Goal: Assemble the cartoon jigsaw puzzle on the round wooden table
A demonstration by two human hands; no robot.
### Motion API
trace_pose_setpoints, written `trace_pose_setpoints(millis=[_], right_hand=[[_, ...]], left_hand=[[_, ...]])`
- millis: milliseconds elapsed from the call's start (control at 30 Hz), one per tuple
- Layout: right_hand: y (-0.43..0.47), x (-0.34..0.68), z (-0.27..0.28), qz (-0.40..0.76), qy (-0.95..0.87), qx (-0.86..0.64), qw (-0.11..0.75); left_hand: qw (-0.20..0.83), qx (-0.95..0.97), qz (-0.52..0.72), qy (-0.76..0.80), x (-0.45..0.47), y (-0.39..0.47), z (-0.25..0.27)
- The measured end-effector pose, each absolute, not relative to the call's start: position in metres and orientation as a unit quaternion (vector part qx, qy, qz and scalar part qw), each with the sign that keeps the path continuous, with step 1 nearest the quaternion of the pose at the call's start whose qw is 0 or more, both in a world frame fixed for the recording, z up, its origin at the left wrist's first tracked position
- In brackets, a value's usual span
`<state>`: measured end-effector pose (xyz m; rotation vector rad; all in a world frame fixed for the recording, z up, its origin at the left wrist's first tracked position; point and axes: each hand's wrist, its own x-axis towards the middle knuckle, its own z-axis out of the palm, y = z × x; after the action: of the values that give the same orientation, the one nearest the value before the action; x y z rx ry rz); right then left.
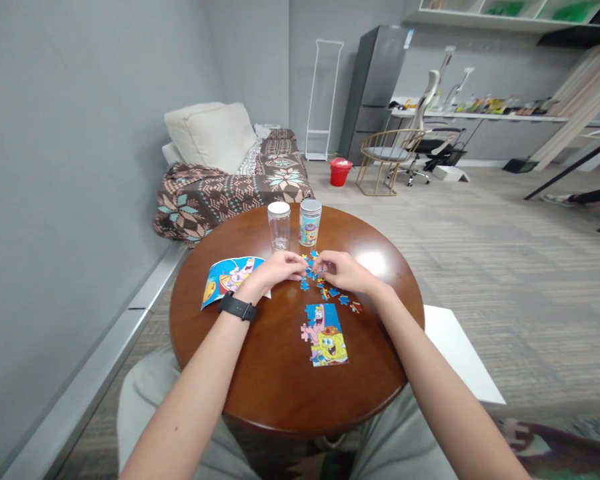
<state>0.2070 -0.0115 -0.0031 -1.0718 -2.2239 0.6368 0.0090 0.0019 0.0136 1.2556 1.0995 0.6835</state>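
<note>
Over a pile of loose blue jigsaw pieces (311, 273), my two hands work close together. The fingers of my left hand (281, 267) are closed at the pile's left side, their tips at a small piece that is hardly visible. Opposite it, my right hand (344, 272) has curled fingers pinching a jigsaw piece, mostly hidden by them. Nearer to me lies a partly joined puzzle (330, 337) showing a yellow sponge character and a pink starfish, its left edge uneven. A curling picture sheet (225, 277) with similar characters rests beside my left wrist, partly covered by it.
Behind the hands stand a clear lidded jar (279, 230) and a printed jar (310, 227) with a grey lid. All this is on a round brown table (280, 393). Beyond are a blanket-covered couch (280, 167), a red bin (340, 172) and a gold-framed chair (387, 155).
</note>
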Motion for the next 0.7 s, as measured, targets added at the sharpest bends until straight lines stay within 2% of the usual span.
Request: trace_pose_setpoints(millis=[267,533,700], right_hand=[[-0.0088,0.209,-0.0068,0.231,-0.827,-0.402,0.317],[-0.0084,0.2053,-0.0076,0.273,-0.812,-0.405,0.32],[-0.0097,0.2053,-0.0055,0.254,-0.822,-0.405,0.31]], left_hand=[[0.625,0.552,0.29,0.469,0.0074,0.0036,0.0115],[0.623,0.555,0.301,0.461,0.0078,0.0016,0.0125],[0.628,0.555,0.312,0.447,0.0059,0.0037,0.0096]])
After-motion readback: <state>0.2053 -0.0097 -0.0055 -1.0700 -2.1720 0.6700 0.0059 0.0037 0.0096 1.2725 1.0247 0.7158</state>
